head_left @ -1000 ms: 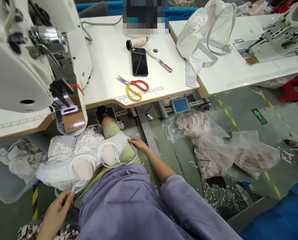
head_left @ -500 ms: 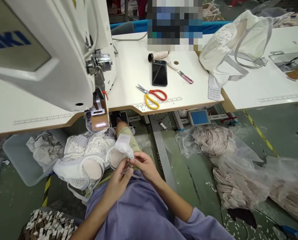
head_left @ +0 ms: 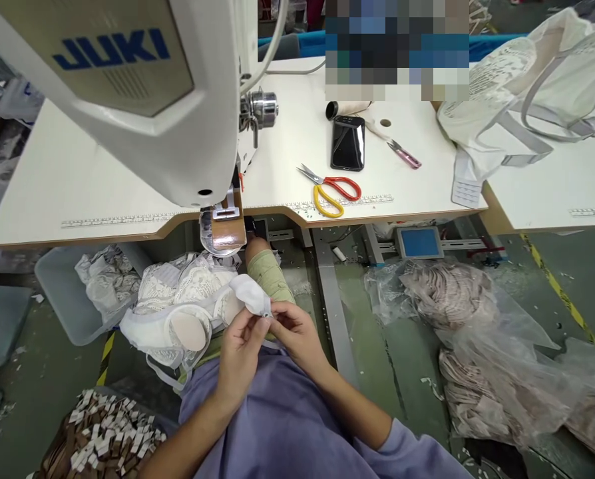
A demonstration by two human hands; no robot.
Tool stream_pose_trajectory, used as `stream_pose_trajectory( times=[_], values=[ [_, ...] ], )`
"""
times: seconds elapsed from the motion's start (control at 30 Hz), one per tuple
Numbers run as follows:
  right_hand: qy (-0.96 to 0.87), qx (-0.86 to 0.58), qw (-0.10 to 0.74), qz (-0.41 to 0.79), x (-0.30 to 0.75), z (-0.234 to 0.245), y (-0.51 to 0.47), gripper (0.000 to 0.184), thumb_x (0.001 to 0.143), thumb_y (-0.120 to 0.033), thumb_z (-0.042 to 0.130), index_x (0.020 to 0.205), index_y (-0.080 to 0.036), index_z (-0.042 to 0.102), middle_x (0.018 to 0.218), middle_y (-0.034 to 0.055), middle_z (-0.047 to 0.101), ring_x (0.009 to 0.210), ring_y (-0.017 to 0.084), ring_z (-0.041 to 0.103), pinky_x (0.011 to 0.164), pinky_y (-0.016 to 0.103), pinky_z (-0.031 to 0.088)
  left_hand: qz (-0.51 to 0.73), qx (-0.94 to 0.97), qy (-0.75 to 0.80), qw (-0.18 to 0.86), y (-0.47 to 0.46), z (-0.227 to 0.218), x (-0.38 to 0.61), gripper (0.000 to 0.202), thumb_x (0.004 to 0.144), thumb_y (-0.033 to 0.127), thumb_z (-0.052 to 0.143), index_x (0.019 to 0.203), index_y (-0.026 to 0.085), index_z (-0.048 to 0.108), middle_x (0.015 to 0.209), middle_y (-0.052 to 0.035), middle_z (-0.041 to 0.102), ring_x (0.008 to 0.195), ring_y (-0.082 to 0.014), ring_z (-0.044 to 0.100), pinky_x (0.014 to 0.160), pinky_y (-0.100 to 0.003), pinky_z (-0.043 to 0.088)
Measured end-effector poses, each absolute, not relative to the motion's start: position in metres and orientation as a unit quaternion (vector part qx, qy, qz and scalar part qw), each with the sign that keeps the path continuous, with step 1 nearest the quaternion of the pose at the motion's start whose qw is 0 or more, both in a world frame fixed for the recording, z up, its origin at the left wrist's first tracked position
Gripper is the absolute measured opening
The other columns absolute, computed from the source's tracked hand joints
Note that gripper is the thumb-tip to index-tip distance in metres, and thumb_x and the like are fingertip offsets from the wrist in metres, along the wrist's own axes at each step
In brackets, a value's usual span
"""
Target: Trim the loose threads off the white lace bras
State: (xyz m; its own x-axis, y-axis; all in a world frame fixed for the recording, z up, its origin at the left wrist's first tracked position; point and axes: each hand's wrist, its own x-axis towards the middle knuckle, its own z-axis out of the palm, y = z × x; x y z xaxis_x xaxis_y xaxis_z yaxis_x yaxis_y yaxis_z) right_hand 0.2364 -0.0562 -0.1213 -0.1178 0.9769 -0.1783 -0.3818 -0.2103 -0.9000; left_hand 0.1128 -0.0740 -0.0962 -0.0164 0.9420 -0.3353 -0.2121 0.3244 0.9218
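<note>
White bra (head_left: 150,329) across the near lap (head_left: 272,412), left hand (head_left: 240,352) and right hand (head_left: 300,336) pinching its raised end! One sewing machine (head_left: 178,133) looms left, blocking some table (head_left: 287,146); right of it, one phone (head_left: 348,143), one pair of scissors (head_left: 319,179), one pair of snips (head_left: 406,154).

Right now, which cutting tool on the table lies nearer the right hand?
The scissors with red and yellow handles, lying in front of the phone. The pink snips, right of the phone, lie farther from the right hand.

The bra (head_left: 190,331) lies on the lap (head_left: 277,399), bin (head_left: 68,299) to its left, phone (head_left: 348,144) behind scissors (head_left: 321,180) on the table (head_left: 292,133).
</note>
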Motion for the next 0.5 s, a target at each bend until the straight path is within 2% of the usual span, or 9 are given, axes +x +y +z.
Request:
stream_pose_trajectory(
  times=[0.2, 0.37, 0.5],
  values=[
    [-0.358, -0.412, 0.517, 0.66, 0.231, -0.118, -0.057, 0.019, 0.086, -0.038, 0.08, 0.096, -0.024, 0.073, 0.089, 0.0004, 0.072, 0.08, 0.012, 0.065, 0.078, 0.023, 0.052, 0.478, 0.344, 0.527, 0.612, -0.072, -0.091, 0.109, 0.035, 0.095, 0.035, 0.068, 0.128, 0.023, 0.07, 0.127, -0.0072, 0.072, 0.119, -0.0231, 0.065, 0.106, -0.032, 0.049],
    [-0.345, -0.41, 0.524, 0.663, 0.228, -0.118, -0.058, 0.026, 0.087, -0.034, 0.079, 0.102, -0.026, 0.059, 0.088, -0.0018, 0.069, 0.078, 0.012, 0.066, 0.076, 0.024, 0.053, 0.488, 0.324, 0.526, 0.617, -0.072, -0.095, 0.107, 0.028, 0.094, 0.035, 0.07, 0.118, 0.023, 0.074, 0.117, -0.0052, 0.075, 0.111, -0.0205, 0.068, 0.101, -0.028, 0.05],
    [-0.472, -0.448, 0.512, 0.56, 0.237, -0.112, -0.057, 0.019, 0.09, -0.025, 0.074, 0.102, -0.025, 0.059, 0.098, 0.0012, 0.068, 0.092, 0.015, 0.067, 0.086, 0.029, 0.053, 0.501, 0.299, 0.533, 0.614, -0.07, -0.094, 0.101, 0.027, 0.094, 0.037, 0.069, 0.117, 0.023, 0.073, 0.115, -0.0047, 0.074, 0.109, -0.0192, 0.067, 0.101, -0.029, 0.049]
  ],
)
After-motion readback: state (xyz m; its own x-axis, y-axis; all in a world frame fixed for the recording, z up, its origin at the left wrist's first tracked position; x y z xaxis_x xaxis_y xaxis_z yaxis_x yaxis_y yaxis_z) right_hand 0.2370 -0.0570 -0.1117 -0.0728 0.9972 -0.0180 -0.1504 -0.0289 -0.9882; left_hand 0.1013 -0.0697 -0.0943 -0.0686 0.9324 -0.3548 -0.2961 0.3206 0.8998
